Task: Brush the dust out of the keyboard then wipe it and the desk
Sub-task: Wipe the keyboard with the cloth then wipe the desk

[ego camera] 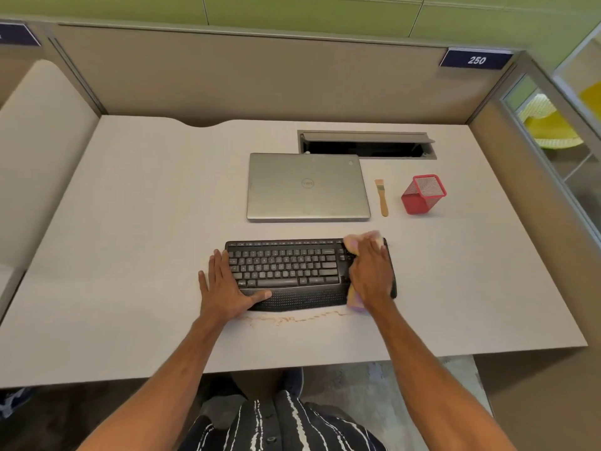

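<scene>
1. Your left hand (226, 284) lies flat and released at the left end of the keyboard (286, 271). Its fingers are straight along the keyboard's left edge, and its thumb reaches across the left corner of the palm rest.
2. Your right hand (370, 275) presses a pale pink and yellow cloth (361, 239) onto the right end of the keyboard. Its fingers are straight and flat rather than clenched. The cloth shows beyond the fingertips, where it is blurred, and again below the wrist at the keyboard's front right corner.
3. The keyboard is black, with a perforated palm rest. It sits on the bench (130, 255) directly in front of you, its long side parallel to the near edge.
4. A thin, wavy line of brownish dust (292, 319) lies on the bench just in front of the palm rest, running most of the keyboard's width.
5. The brush (382, 196) has a wooden handle and pale bristles. It lies on the bench well apart from both hands, between the laptop (307, 187) and the red mesh cup (422, 195), with its bristles pointing away from you.
6. The laptop is closed and silver, and sits just behind the keyboard.
7. Behind the laptop, a hatch (367, 144) set into the bench has its lid raised.
8. A number plate (476, 60) reading 250 is fixed at the top right of the partition (227, 76) behind the bench.
</scene>
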Available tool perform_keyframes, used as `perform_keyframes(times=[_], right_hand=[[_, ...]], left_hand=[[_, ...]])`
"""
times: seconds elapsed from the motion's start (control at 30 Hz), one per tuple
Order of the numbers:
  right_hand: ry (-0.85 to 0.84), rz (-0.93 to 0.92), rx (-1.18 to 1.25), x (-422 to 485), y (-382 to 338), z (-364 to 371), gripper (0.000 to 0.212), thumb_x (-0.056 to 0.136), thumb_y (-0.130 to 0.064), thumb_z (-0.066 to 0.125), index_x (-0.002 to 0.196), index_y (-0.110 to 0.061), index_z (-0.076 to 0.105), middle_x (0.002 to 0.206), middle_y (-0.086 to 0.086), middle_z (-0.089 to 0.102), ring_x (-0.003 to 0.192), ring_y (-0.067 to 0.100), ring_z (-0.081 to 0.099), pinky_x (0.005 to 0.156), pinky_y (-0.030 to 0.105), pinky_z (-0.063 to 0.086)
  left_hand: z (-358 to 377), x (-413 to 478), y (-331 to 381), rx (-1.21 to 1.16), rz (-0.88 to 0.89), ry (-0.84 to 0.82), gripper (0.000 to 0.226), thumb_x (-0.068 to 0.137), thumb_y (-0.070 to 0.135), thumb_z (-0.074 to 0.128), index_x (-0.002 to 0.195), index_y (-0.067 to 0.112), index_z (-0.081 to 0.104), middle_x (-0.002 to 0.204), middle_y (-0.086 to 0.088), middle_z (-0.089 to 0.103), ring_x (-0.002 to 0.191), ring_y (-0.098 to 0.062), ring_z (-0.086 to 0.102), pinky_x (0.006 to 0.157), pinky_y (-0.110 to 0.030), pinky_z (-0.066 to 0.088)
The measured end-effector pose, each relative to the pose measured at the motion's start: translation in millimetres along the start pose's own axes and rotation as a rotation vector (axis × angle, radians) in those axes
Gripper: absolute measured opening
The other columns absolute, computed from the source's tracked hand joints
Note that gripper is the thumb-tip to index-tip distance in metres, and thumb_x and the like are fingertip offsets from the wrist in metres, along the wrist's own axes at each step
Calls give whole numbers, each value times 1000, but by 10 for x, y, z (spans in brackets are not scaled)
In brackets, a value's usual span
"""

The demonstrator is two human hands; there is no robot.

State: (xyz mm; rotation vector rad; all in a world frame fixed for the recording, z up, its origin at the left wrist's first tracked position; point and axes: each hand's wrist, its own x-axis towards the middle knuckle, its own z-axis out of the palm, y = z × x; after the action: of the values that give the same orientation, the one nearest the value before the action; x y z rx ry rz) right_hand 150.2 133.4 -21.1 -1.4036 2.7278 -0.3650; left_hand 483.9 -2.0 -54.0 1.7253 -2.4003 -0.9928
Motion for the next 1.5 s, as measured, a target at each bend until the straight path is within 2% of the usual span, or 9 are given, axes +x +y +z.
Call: perform_keyframes(times=[0.17,0.3,0.4,0.5,0.73,0.9,1.03,1.3,1.5], right_hand=[[-38,-143,140,-157,-676,68,49,95,-12,60,143,-13,54,150,5,58,135,20,56,125,45,31],[-132,-356,158,-182,-1210,184,54,97,-15,57,150,-10,49,156,7,52,145,21,47,127,46,27],[-163,-388,137,-88,-1189,198,57,97,-17,57,153,-16,47,161,4,46,151,18,37,129,47,20],[-135,-380,117,-52,-922,169,58,97,-18,58,154,-19,47,161,3,45,151,17,38,129,47,17],[-36,-197,32,9,43,-54,54,93,-17,50,147,-20,48,159,0,47,150,18,39,126,49,27],[25,-51,74,48,334,-115,53,90,-4,55,142,-13,54,151,5,56,143,24,49,125,47,30],[0,-100,101,43,30,-64,49,92,-4,56,140,-7,56,151,12,56,144,26,48,127,46,27],[-91,-373,180,-92,-1026,267,51,98,-15,52,150,-11,51,158,7,50,152,18,36,129,45,22],[-244,-541,182,-58,-1767,433,68,92,-11,58,157,-3,39,166,14,36,157,23,27,131,40,13]], left_hand=[[-18,22,26,-10,-9,-9,177,37,122,38,171,23,-20,182,-4,-21,168,-21,-23,134,-57,-16],[-13,5,38,-5,-26,-5,178,38,121,39,172,20,-18,183,-6,-20,168,-22,-21,134,-58,-14],[-20,6,38,5,-36,-10,176,39,121,41,171,21,-20,182,-5,-21,168,-22,-21,134,-59,-14],[-28,10,31,1,-31,-18,176,40,121,43,171,22,-20,182,-4,-21,168,-22,-22,134,-58,-15],[-86,40,45,38,-9,-29,178,37,121,42,171,22,-20,182,-5,-24,167,-23,-24,132,-55,-19],[-85,28,44,41,-1,-17,178,37,122,41,171,21,-18,182,-6,-22,168,-23,-23,132,-54,-18],[-68,36,43,45,-4,-6,179,36,122,40,171,20,-17,182,-6,-21,168,-23,-21,134,-56,-16],[-80,22,92,46,-22,-7,182,34,122,38,172,16,-19,181,-7,-23,168,-24,-22,133,-57,-16],[-61,29,103,68,-42,15,184,33,123,30,173,12,-15,182,-10,-19,169,-26,-17,133,-58,-11]])
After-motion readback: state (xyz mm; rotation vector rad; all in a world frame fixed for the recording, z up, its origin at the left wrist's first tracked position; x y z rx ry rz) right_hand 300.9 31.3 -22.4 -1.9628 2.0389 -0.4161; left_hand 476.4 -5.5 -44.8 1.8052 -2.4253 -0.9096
